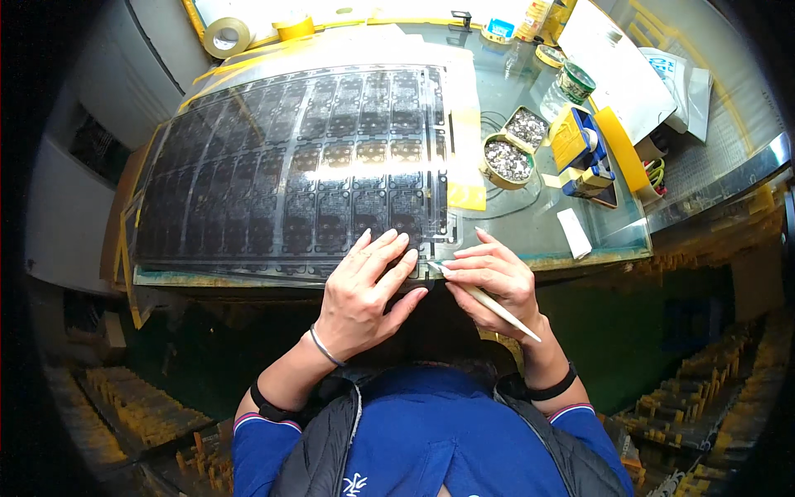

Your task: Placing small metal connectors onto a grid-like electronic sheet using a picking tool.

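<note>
A large dark film sheet [248,190] with rows of repeated circuit-like patterns lies on the glass-topped table. My left hand [367,286] rests on its near right edge, fingers stretched out and pressing lightly, with nothing held. Just to the right, my right hand [501,286] grips a slim pale-handled tool [505,315] like a pen. The tool's tip points left at the sheet's near right corner, by my left fingertips. I cannot make out what kind of tip it has. A bright glare band crosses the middle of the sheet.
Right of the sheet stand two small tins [507,162] of greyish bits, a blue and yellow tape dispenser [580,149] and a green-lidded jar [571,87]. A folded white paper [574,234] lies near the front edge. Tape rolls [227,37] sit at the back left.
</note>
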A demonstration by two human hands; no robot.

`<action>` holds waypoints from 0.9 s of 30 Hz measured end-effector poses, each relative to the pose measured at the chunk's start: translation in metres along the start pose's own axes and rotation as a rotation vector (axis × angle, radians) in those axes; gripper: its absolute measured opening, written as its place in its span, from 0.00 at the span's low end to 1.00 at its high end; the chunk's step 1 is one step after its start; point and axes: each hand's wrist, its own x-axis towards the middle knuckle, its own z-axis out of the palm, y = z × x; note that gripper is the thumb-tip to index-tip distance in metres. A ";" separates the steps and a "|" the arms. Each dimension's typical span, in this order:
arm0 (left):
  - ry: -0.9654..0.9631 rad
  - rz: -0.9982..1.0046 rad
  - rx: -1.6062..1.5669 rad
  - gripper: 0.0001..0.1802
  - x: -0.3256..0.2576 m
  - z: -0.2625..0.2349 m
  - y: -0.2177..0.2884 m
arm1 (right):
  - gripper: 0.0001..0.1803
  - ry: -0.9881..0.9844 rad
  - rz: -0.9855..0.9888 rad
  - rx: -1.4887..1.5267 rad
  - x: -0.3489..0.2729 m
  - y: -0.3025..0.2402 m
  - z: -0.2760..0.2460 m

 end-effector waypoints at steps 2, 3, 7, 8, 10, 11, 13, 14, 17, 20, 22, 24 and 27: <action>0.002 0.002 0.002 0.24 0.000 0.001 -0.001 | 0.11 -0.005 -0.005 0.003 0.001 0.000 0.000; 0.006 0.005 0.007 0.24 0.000 0.001 -0.001 | 0.11 -0.003 0.000 0.003 0.001 0.000 0.000; -0.008 0.015 0.009 0.23 0.002 -0.002 0.000 | 0.10 0.005 0.017 -0.002 0.001 0.000 0.001; -0.020 0.024 0.013 0.23 0.004 -0.005 0.001 | 0.10 0.003 0.017 -0.001 0.001 0.000 0.001; -0.032 0.032 0.016 0.22 0.007 -0.005 0.000 | 0.10 0.006 0.019 -0.010 0.001 -0.001 0.002; -0.031 0.045 -0.005 0.21 0.008 -0.005 -0.001 | 0.10 0.005 0.019 -0.010 0.001 -0.001 0.002; -0.030 0.056 -0.025 0.21 0.009 -0.005 -0.003 | 0.11 0.010 -0.005 -0.043 0.001 -0.002 0.003; -0.033 0.062 -0.039 0.20 0.009 -0.005 -0.004 | 0.11 0.008 -0.002 -0.044 0.000 -0.002 0.004; -0.033 0.075 -0.058 0.19 0.011 -0.004 -0.007 | 0.14 0.027 -0.050 -0.101 -0.001 -0.003 0.008; -0.023 0.084 -0.071 0.17 0.012 -0.001 -0.008 | 0.13 0.069 -0.077 -0.151 -0.007 -0.002 0.014; -0.013 0.085 -0.079 0.17 0.012 0.000 -0.009 | 0.13 0.066 -0.097 -0.176 -0.008 -0.004 0.016; 0.003 0.093 -0.072 0.16 0.012 0.001 -0.009 | 0.12 0.091 -0.106 -0.192 -0.008 -0.005 0.019; 0.009 0.090 -0.074 0.16 0.012 0.003 -0.011 | 0.12 0.103 -0.107 -0.198 -0.007 -0.006 0.020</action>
